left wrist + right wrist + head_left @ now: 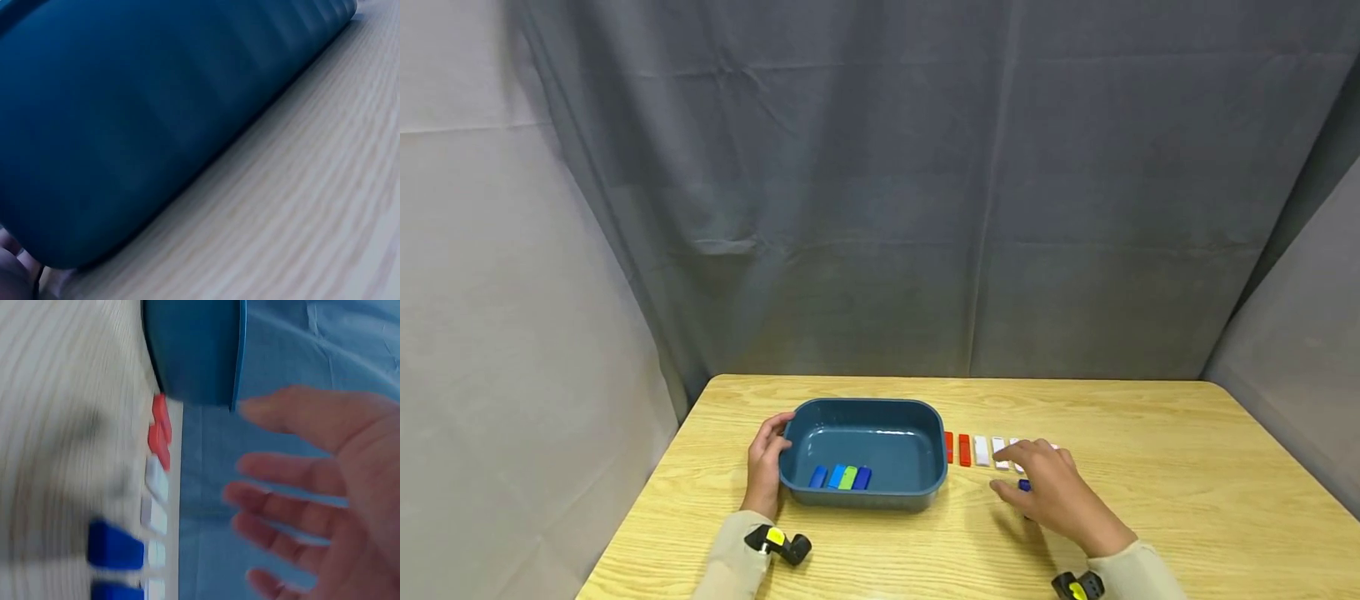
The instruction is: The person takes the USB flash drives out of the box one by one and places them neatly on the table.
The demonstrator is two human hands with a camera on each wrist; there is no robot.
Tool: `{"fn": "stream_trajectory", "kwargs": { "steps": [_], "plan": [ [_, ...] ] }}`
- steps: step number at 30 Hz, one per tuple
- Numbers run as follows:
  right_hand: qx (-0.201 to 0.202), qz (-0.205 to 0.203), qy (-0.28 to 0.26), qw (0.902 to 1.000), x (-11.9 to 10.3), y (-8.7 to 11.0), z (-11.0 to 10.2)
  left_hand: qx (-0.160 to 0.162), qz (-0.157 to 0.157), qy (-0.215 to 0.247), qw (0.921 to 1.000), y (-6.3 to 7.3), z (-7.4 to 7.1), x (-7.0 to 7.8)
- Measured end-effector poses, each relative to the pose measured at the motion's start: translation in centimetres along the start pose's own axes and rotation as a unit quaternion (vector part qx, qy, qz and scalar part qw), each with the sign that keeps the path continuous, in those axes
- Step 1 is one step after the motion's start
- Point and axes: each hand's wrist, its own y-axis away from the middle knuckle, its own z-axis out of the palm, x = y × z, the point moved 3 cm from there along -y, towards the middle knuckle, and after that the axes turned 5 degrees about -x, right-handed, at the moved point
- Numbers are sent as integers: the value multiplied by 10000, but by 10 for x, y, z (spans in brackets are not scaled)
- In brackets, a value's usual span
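My left hand point(765, 467) holds the left end of a dark teal plastic basin point(865, 500), its fingers and thumb around the rim. Inside, along the near side, lie several small rectangular blocks: a blue one point(817, 477), a light blue one point(837, 476), a green one point(847, 477) and a dark blue one point(862, 478). Right of the basin, my right hand point(1051, 492) hovers with fingers spread, holding nothing. Partly hidden beneath it is a dark blue block point(1024, 484); the right wrist view shows two blue blocks point(114, 545) there.
A row of blocks runs rightward from the basin's right end: two red blocks point(964, 450), then several white blocks point(981, 451), some behind the right hand. All stand on a wooden table point(1187, 467). Grey curtains point(880, 208) hang behind and at both sides.
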Motion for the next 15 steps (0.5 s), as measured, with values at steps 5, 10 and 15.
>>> {"fn": "stream_trajectory", "kwargs": {
  "steps": [5, 10, 15],
  "plan": [
    [741, -918, -475, 9919, -21, -11, 2, -80, 32, 61, 9999, -1, 2, -1],
    [767, -1233, -726, 9867, -42, -23, 10, -96, -1, 35, 9999, -2, 4, -1],
    [439, -1352, -902, 9857, -63, -34, 23, -154, -17, 5, 9999, -1, 5, 5]
  ]
}}
